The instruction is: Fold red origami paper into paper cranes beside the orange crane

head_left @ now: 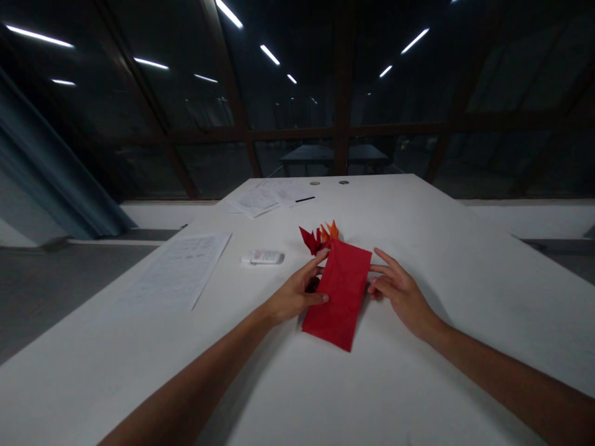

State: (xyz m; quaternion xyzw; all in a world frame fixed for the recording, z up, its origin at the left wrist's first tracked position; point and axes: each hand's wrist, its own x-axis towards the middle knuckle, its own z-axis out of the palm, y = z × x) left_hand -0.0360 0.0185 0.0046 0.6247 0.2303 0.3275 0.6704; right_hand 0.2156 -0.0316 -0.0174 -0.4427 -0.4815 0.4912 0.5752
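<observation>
A folded rectangle of red paper [338,297] is tilted above the white table, its lower end toward me. My left hand [297,296] grips its left edge, the thumb lying on top and the other fingers partly hidden behind the sheet. By the right edge is my right hand [400,293], fingers spread; one fingertip meets the edge, though I cannot tell whether it presses on it. Just beyond the paper stand a dark red origami crane [312,240] and an orange origami crane [330,231], both partly covered by it.
Left of my hands lies a white bottle-like item [263,257] with small print. Printed sheets [171,272] rest at the left, and more papers [260,197] with a black pen [305,199] farther back. Two small round objects [315,183] sit near the table's far edge.
</observation>
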